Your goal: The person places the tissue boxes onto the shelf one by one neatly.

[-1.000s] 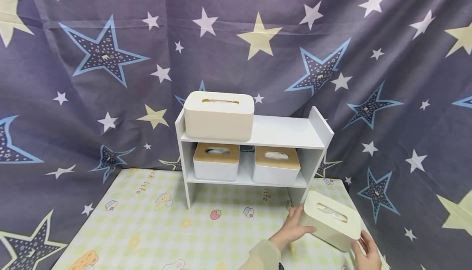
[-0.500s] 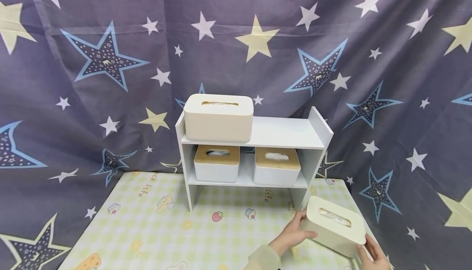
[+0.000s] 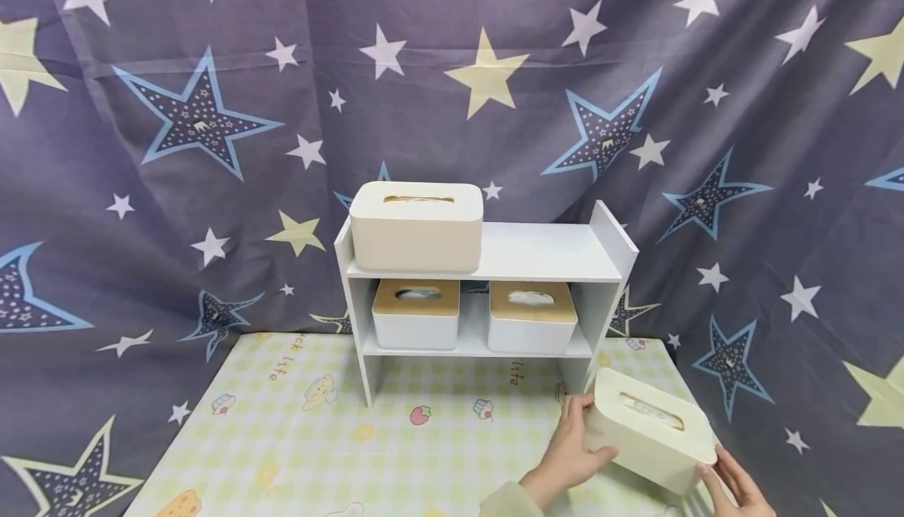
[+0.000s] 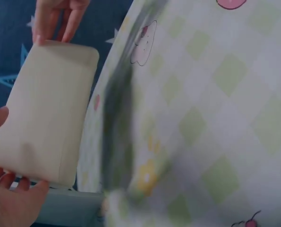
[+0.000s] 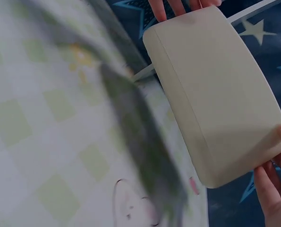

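A cream tissue box point(image 3: 636, 448) with a slot in its lid, tissue showing inside, is held between both hands at the front right of the table. My left hand point(image 3: 570, 454) grips its left end, thumb along the near side. At the opposite end my right hand point(image 3: 738, 487) holds it with fingers and thumb on the right corner. The left wrist view shows the box's plain side point(image 4: 46, 113) with fingers at both ends. In the right wrist view, the right hand point(image 5: 272, 187) holds the lower end.
Behind stands a white two-tier shelf point(image 3: 551, 254). On top at left sits another cream tissue box point(image 3: 417, 238). Below are two white tissue boxes with wood lids, a left one point(image 3: 415, 325) and a right one point(image 3: 531, 327). A checked cloth point(image 3: 339, 446) covers the table; a star-patterned curtain point(image 3: 424, 125) hangs behind.
Both hands have shifted slightly to the right with the cream tissue box between them. The shelf and the boxes on it stay as they were.
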`<state>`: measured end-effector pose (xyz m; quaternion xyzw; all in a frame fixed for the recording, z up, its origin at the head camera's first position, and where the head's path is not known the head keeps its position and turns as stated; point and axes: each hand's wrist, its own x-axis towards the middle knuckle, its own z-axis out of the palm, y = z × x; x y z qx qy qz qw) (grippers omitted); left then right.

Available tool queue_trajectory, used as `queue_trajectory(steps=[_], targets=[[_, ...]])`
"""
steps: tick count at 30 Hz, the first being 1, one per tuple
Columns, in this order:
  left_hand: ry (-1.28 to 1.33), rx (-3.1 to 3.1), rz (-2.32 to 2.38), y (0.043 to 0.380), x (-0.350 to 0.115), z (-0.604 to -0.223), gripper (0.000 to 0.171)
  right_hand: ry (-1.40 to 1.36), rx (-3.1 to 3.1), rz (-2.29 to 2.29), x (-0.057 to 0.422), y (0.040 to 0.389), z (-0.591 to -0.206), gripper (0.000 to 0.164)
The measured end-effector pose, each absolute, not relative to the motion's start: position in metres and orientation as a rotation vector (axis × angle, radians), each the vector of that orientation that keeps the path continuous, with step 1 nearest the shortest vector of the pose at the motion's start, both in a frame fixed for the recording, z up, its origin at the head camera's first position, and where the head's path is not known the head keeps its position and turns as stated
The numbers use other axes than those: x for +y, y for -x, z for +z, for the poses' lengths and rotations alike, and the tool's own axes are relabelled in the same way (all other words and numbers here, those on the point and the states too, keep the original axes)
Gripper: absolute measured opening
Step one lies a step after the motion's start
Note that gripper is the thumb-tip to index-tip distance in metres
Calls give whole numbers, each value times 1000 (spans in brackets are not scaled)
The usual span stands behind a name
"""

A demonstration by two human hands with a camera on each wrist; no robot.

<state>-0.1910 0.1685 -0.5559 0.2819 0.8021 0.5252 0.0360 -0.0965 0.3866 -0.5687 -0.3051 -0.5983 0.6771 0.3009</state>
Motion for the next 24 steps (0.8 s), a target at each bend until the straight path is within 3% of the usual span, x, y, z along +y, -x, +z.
queue_trajectory(steps=[8,16,24], targets=[[-1000,2754,1630,184,165,-535,65,779,-1569,1716,374,92,-537,52],[-798,2758,1947,180,159,-514,51,693,-1541,1636,353,90,-510,46],[-798,2772,2018,175,144,-493,51,639,-1539,1563,331,83,-489,43]])
